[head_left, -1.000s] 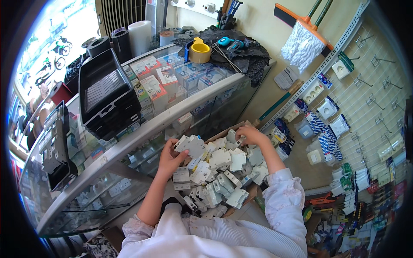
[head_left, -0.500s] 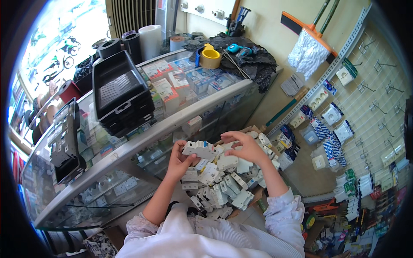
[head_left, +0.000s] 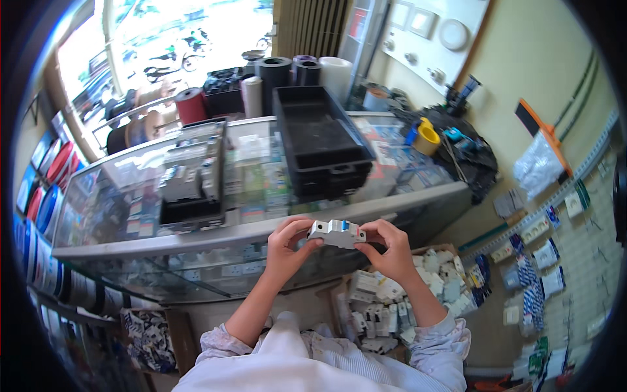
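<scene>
Between both hands I hold a white circuit breaker with a blue toggle, in front of the counter's edge. My left hand pinches its left end between thumb and fingers. My right hand grips the right end the same way. Below and to the right, a cardboard box holds a heap of loose white breakers. On the glass counter, a black tray has several breakers lined up inside it.
A stack of black trays stands on the glass counter. Rolls of sheeting line its back. A yellow tape roll lies at the right on black plastic. Another box of small parts sits on the floor at lower left.
My view has turned left toward the counter. The breaker has moved away from above the heap, and my right hand, formerly apart, now grips its right end.
</scene>
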The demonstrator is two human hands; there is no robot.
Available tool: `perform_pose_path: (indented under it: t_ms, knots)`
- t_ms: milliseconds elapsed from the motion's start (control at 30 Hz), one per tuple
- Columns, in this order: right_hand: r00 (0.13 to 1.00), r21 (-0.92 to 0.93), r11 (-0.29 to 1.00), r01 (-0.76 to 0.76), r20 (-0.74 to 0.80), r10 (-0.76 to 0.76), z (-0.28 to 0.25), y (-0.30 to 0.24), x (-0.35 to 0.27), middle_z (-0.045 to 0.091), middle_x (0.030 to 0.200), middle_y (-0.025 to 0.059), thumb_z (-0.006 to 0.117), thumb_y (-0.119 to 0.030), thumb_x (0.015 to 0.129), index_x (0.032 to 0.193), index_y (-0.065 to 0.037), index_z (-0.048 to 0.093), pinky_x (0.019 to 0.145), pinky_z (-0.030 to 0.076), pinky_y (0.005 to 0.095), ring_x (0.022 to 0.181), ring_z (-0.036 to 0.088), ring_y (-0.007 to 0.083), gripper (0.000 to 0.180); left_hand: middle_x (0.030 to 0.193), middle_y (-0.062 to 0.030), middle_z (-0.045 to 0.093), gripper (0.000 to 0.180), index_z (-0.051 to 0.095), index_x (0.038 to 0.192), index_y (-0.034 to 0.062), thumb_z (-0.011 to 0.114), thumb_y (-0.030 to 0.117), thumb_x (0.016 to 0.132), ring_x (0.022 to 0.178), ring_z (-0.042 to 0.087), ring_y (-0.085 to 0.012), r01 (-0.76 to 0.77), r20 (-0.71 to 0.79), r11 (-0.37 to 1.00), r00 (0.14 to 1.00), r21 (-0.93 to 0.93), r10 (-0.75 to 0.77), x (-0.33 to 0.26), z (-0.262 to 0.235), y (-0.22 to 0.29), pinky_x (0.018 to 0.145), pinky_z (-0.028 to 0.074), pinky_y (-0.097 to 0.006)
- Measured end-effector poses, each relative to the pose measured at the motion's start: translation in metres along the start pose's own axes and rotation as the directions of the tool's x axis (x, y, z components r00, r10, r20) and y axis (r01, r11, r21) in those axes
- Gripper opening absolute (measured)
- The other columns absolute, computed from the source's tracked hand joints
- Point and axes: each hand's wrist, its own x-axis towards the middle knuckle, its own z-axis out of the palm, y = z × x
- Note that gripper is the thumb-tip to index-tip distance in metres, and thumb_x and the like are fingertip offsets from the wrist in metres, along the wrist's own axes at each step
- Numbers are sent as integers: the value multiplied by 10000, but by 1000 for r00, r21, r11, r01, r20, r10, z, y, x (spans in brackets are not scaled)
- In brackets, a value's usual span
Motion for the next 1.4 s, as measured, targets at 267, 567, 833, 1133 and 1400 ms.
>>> perform_pose_path:
  t_ms: [267, 567, 833, 1133, 1400]
  knots:
    - [986, 98, 986, 136, 86, -144, 110, -61, 73, 616, 861, 105, 710, 12, 735, 964, 8, 593, 713, 531, 287, 794, 659, 191, 257, 964, -117, 643, 401, 650, 1063, -18, 749, -41, 674, 873, 626, -170, -141, -121, 770, 954, 622, 273, -2, -130, 84, 788, 520, -265]
    - [966, -6, 966, 259, 9, -259, 242, -88, 121, 596, 854, 115, 676, 39, 742, 987, -7, 597, 674, 527, 324, 782, 660, 242, 262, 886, -96, 657, 356, 655, 1068, 33, 722, -16, 722, 784, 668, -177, 25, -280, 728, 932, 685, 231, -4, -243, 101, 680, 531, -283]
    - [996, -312, 946, 85, 4, -89, 275, -78, 129, 622, 769, 155, 666, 10, 739, 981, 1, 620, 663, 492, 363, 717, 639, 274, 247, 884, -99, 678, 268, 694, 989, 69, 730, 105, 726, 844, 618, -243, 31, -106, 499, 987, 866, 123, 11, -276, 91, 760, 484, -349]
    - [975, -290, 957, 28, 220, 38, 257, -99, 136, 647, 803, 168, 640, -68, 784, 886, -16, 669, 697, 500, 383, 754, 631, 325, 117, 850, -39, 678, 108, 700, 871, 87, 648, 130, 787, 829, 578, -233, -24, 12, 488, 1000, 872, 28, 15, -278, 90, 786, 442, -363]
    - [956, -272, 957, 98, 292, -15, 253, -100, 133, 659, 840, 166, 630, -42, 786, 957, 17, 638, 700, 503, 343, 759, 648, 295, 181, 870, -8, 666, 114, 688, 882, 122, 627, 153, 791, 843, 549, -229, -44, 71, 460, 997, 887, -41, 13, -281, 97, 792, 390, -367]
